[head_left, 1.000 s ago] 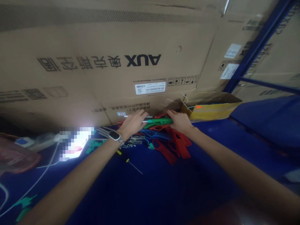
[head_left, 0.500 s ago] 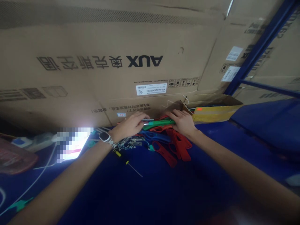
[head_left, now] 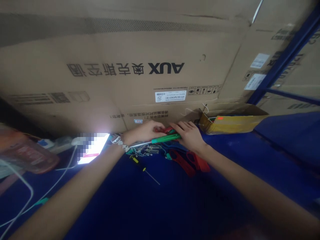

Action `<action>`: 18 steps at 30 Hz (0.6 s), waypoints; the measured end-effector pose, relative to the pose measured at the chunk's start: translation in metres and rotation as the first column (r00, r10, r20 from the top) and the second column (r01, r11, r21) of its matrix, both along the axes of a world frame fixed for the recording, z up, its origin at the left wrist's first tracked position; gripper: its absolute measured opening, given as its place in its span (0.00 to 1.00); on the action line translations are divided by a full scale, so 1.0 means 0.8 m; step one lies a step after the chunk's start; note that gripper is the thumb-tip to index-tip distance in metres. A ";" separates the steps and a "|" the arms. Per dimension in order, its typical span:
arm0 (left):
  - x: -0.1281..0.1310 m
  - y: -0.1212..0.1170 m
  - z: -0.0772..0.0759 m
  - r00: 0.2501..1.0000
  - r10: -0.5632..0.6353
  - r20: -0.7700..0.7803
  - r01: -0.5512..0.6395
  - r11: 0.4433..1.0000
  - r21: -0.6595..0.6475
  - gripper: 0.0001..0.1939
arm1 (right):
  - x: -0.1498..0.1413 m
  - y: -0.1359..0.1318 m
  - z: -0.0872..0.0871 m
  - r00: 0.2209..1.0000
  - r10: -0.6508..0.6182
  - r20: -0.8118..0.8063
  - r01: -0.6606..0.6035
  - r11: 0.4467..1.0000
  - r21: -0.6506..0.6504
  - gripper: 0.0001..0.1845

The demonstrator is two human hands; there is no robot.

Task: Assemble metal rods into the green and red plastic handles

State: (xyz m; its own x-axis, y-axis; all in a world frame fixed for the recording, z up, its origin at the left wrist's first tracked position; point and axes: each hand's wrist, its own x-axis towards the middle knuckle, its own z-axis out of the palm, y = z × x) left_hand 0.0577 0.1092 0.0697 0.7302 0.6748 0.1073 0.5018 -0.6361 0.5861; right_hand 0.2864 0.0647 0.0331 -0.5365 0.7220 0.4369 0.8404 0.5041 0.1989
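My left hand (head_left: 147, 130), with a watch and bracelet at the wrist, has its fingers curled at a red piece (head_left: 159, 129) whose kind I cannot make out. My right hand (head_left: 190, 135) closes over the end of a green-handled screwdriver (head_left: 165, 138). Its thin metal shaft points left, under my left wrist. Beneath my hands lies a pile of flat red plastic pieces (head_left: 183, 163) with oblong holes, partly hidden by my right hand. Small metal parts with thin wires (head_left: 150, 150) lie beside the pile. Nearer me is a small yellow-and-black screwdriver (head_left: 135, 160).
A large cardboard carton (head_left: 112, 43) stands upright behind the blue work surface (head_left: 140, 206). An open yellow-sided box (head_left: 235, 125) is at the right, near a blue metal frame (head_left: 282, 70). At the left are a lit screen (head_left: 93, 150), white cables (head_left: 60, 180) and a reddish container (head_left: 35, 153).
The view has shifted, so the scene sits further right. The green screwdriver now shows its shaft beneath my left wrist. My left fingers have come to the red piece above it.
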 end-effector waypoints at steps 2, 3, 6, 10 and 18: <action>-0.002 0.003 -0.001 0.999 -0.028 -0.020 0.028 1.000 0.006 0.13 | -0.009 0.000 0.002 1.000 0.010 0.013 -0.010 1.000 -0.002 0.33; -0.005 0.004 -0.002 0.999 -0.027 -0.032 0.028 1.000 0.012 0.14 | -0.012 0.000 0.003 1.000 0.022 0.021 -0.022 1.000 0.005 0.35; -0.022 0.006 -0.002 0.998 0.042 -0.043 -0.042 0.999 -0.004 0.16 | -0.009 0.001 0.002 0.997 0.076 0.029 -0.078 0.994 0.077 0.40; -0.057 0.008 0.001 0.987 0.161 -0.003 -0.161 0.984 -0.077 0.18 | 0.018 0.005 -0.001 0.999 0.040 -0.017 -0.038 0.993 0.110 0.33; -0.096 0.011 -0.002 0.970 0.234 0.060 -0.222 0.962 -0.157 0.20 | 0.066 0.049 -0.006 0.957 -0.279 0.080 0.289 0.891 -0.350 0.22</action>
State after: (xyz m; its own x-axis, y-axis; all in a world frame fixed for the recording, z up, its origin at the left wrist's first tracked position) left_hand -0.0195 0.1180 0.0680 0.5486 0.8349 0.0437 0.5730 -0.4136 0.7076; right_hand 0.3394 0.1042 0.0282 -0.2931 0.9495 0.1121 0.9552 0.2858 0.0769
